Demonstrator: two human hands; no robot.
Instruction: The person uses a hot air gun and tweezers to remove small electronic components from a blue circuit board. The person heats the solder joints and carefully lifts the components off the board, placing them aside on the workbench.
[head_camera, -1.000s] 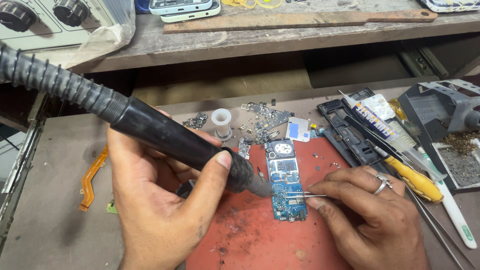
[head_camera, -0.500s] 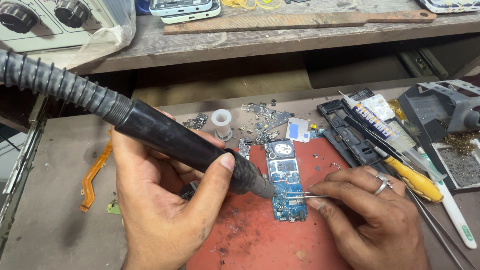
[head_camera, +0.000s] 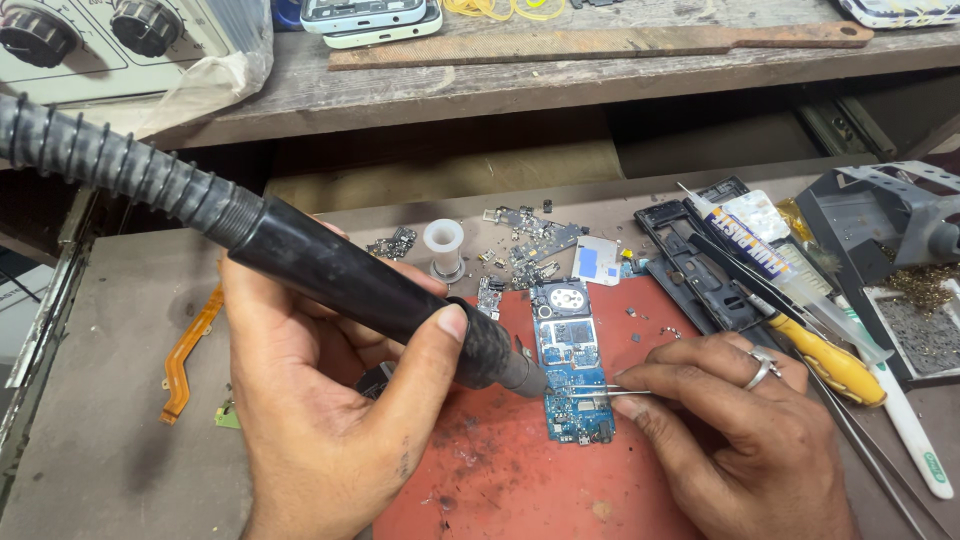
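A: Grip first. Left hand (head_camera: 330, 420) wrapped around the black hot-air handle (head_camera: 380, 290), thumb pressed over the top, fingers curled underneath. Held low and slanted so the nozzle (head_camera: 525, 378) points in from nine o'clock at the blue circuit board (head_camera: 573, 365).

B: And opposite?

A: Right hand (head_camera: 745, 440) pinched together on thin tweezers (head_camera: 610, 392), tips reaching in from three o'clock onto the lower half of the board. Heel of the hand resting on the red mat (head_camera: 520, 480), probably for steadiness. Nozzle and tweezer tips nearly meeting over the same spot.

B: Board position?

A: Flat on the mat, long axis running twelve to six, near the mat's upper edge, between both hands.

B: Room around it?

A: Tight at twelve: white spool (head_camera: 443, 248), scattered small board pieces (head_camera: 525, 240), a pale card with a blue patch (head_camera: 597, 260). Crowded at two and three: dark phone frame (head_camera: 700, 270), clear syringe (head_camera: 780, 265), yellow-handled screwdriver (head_camera: 825, 365), white toothbrush (head_camera: 905, 430), grey stand (head_camera: 880, 220) beyond. Open mat at six, between the wrists. Bare counter (head_camera: 110, 400) at nine, apart from an orange flex cable (head_camera: 185, 350) near its edge. Ribbed hose (head_camera: 120, 165) trailing off toward ten, up past the shelf (head_camera: 450, 85) edge, so free swing for the handle on that side only.
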